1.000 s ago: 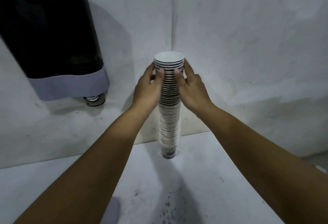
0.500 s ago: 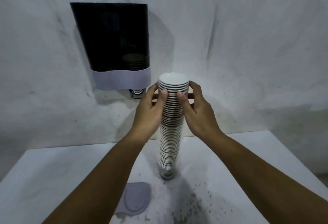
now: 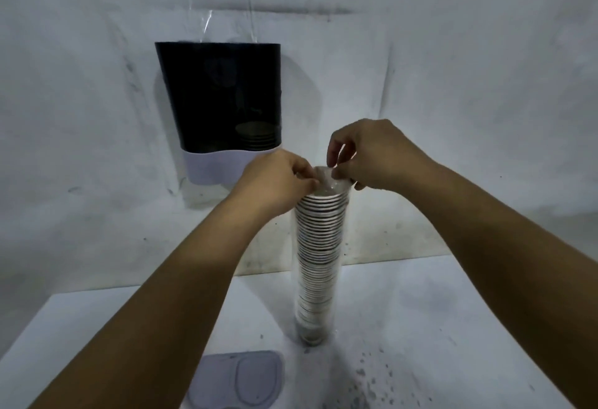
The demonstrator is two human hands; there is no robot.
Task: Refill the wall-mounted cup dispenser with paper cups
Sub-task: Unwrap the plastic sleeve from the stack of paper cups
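Both hands' fingers, left hand (image 3: 275,178) and right hand (image 3: 372,156), pinch the plastic wrap atop the cup stack (image 3: 318,256); hard tugging likely topples it on the tabletop (image 3: 437,311).

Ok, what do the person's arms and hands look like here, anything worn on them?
Both forearms are bare as far as the frame shows, with no sleeves in view. The left hand and right hand carry no gloves, and no watch, bracelet or ring is visible. No markings show on either arm. The light is dim, so small details on the fingers cannot be made out.
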